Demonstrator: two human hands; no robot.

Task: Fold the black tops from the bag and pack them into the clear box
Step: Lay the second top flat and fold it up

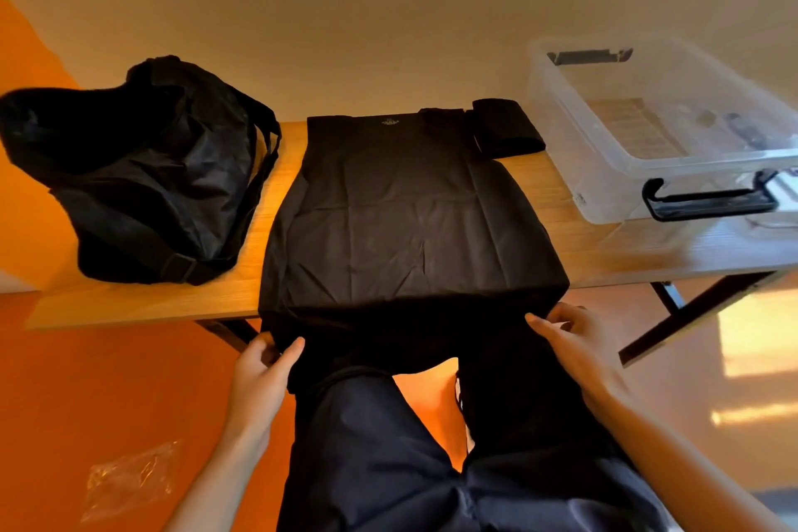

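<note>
No words can be read; two small marks show, both too blurred to make out.

A small pale print (pixel 390 122) sits on the black top (pixel 401 207) just below its far edge, near the middle. It is a tiny emblem with what may be a line of letters under it, none of them legible. On the clear box (pixel 613 168), a small pale label (pixel 580 198) is stuck to the near wall just left of the black handle (pixel 708 199). Dark specks on it could be print or a code, but they are too small to tell.
</note>
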